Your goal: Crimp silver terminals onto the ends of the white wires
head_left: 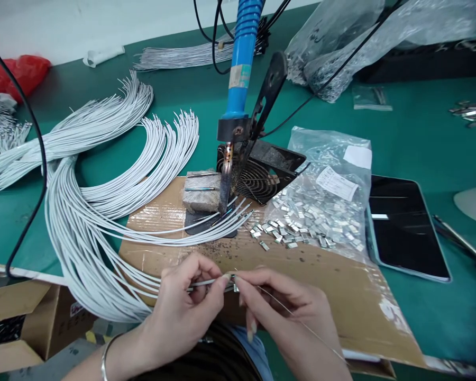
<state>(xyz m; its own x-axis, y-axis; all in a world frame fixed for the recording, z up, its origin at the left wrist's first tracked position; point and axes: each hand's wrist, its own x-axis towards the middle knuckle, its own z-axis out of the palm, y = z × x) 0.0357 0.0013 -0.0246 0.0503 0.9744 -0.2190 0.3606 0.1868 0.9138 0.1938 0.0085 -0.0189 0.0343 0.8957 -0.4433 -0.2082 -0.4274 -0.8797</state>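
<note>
My left hand (184, 309) pinches the end of a thin white wire (200, 283) that runs off to the left. My right hand (285, 317) meets it fingertip to fingertip, pinching a small metal clip (235, 283) at the wire's end, with a thin strand of solder wire (301, 323) trailing back over the hand. Both hands hover above the near edge of a taped cardboard sheet (329, 280). Behind them a blue-handled soldering iron (241, 63) stands tip-down in a holder, with several wire ends fanned beneath it.
Bundles of curved white wires (87, 211) spread over the green table on the left. A plastic bag of small metal clips (325, 206) lies right of the iron, some spilled. A small black fan (262, 174), a dark tablet (404, 227), cardboard boxes (16, 323) and a red bag (19, 71) surround the work area.
</note>
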